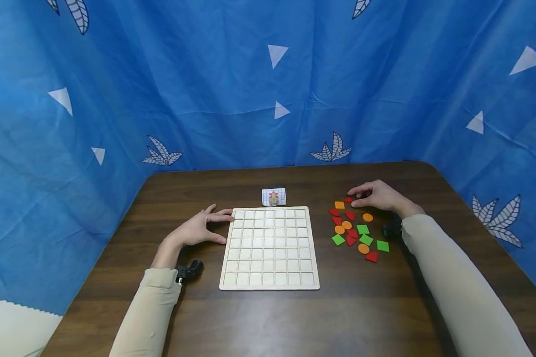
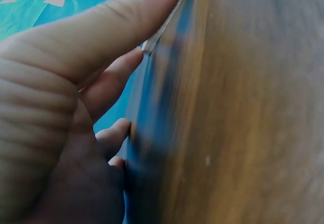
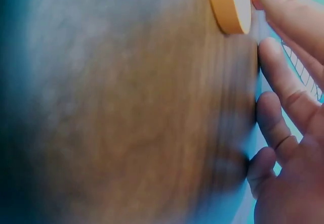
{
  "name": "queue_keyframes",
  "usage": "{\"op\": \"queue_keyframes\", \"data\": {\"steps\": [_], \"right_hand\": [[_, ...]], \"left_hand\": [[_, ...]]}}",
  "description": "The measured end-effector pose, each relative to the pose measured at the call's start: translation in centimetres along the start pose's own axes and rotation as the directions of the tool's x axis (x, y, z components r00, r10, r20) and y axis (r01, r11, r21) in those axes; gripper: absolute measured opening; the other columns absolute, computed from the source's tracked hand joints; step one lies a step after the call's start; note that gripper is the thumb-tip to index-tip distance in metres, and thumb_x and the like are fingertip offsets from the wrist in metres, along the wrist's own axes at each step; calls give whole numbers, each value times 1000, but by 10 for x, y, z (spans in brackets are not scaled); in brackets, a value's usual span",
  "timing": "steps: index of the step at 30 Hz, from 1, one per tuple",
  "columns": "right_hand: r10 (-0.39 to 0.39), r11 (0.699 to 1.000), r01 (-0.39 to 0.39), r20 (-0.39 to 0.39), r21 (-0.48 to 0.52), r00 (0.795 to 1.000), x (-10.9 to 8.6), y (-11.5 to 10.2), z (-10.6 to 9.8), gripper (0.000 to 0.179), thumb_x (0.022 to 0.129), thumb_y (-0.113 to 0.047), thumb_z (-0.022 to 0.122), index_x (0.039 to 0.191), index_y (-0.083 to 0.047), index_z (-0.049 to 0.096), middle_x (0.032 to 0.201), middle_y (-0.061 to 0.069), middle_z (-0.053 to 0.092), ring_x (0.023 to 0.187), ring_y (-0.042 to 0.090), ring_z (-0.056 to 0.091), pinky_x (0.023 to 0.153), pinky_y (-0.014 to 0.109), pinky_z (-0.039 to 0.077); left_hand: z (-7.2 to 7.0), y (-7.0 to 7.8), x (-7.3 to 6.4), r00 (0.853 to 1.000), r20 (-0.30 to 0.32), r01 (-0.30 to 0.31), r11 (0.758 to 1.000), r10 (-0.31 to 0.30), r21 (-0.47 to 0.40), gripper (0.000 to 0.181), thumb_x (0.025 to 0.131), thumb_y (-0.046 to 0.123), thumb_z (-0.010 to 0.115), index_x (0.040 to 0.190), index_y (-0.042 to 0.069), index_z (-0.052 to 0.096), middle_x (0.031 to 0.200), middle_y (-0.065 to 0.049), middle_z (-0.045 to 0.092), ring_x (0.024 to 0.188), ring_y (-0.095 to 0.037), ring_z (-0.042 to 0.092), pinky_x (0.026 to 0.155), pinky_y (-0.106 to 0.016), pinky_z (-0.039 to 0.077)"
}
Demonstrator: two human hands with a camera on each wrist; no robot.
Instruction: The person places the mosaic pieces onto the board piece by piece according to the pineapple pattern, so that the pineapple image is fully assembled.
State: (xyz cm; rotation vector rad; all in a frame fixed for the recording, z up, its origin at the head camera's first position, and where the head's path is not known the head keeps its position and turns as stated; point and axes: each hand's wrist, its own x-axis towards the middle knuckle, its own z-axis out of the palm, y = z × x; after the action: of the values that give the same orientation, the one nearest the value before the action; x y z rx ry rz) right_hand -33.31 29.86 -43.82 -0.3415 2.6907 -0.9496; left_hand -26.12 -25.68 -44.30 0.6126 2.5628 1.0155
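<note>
A pale square grid board (image 1: 268,287) with raised lines lies flat in the middle of the table. My left hand (image 1: 198,228) is at the board's left edge, fingertips at the upper corner and thumb lower down beside the edge. In the left wrist view the thumb (image 2: 121,24) is stretched forward. Right of the board, my right hand (image 1: 378,197) pinches a small red piece (image 1: 349,200) low over the table between thumb and forefinger. Its other fingers (image 3: 271,115) are spread loosely close to the tabletop. An orange round piece (image 3: 234,6) shows near the fingers in the right wrist view.
Several loose flat pieces lie below my right hand: red pieces (image 1: 371,257), green squares (image 1: 382,246), orange rounds (image 1: 368,217) and an orange square (image 1: 339,205). A small printed card (image 1: 274,197) lies behind the board. A blue curtain (image 1: 232,99) hangs behind the brown table (image 1: 268,322).
</note>
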Motion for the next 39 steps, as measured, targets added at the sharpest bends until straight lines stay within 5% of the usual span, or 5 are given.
{"op": "queue_keyframes", "data": {"steps": [11,21,25,33,39], "right_hand": [[-18,996,21,32,-89,999,2,-11,-1,39,94,-28,77,129,-12,73,120,17,64,106,32,54,96,51,49],[0,996,6,63,-90,998,1,-24,0,29,98,-18,72,125,-7,72,122,17,70,107,31,60,104,55,51],[-12,991,22,77,-130,997,0,-30,1,27,100,-16,70,123,-4,70,118,17,69,101,29,59,101,53,53],[-24,980,37,70,-197,997,-4,-37,1,27,103,-15,63,126,-1,66,123,20,67,103,31,59,103,57,51],[-61,981,66,33,-185,998,-7,-48,3,26,103,-16,64,124,-1,67,113,15,70,96,26,60,97,51,55]], "left_hand": [[1,0,0,1000,2,-17,1000,17,21,63,82,33,88,141,29,66,165,1,40,161,-40,-5,120,-77,-1],[5,3,0,998,-57,-35,997,38,65,62,79,38,89,137,26,69,162,0,46,160,-42,5,124,-71,-2],[7,6,-2,996,-80,-25,997,31,72,60,79,36,90,134,24,71,159,0,49,160,-41,11,124,-70,2],[12,13,-4,995,-98,-9,998,16,69,59,80,31,90,134,18,71,157,-4,52,153,-37,30,123,-61,28],[13,14,-6,994,-107,14,996,-5,85,58,80,31,90,134,18,71,158,-3,51,152,-37,30,122,-62,28]]}}
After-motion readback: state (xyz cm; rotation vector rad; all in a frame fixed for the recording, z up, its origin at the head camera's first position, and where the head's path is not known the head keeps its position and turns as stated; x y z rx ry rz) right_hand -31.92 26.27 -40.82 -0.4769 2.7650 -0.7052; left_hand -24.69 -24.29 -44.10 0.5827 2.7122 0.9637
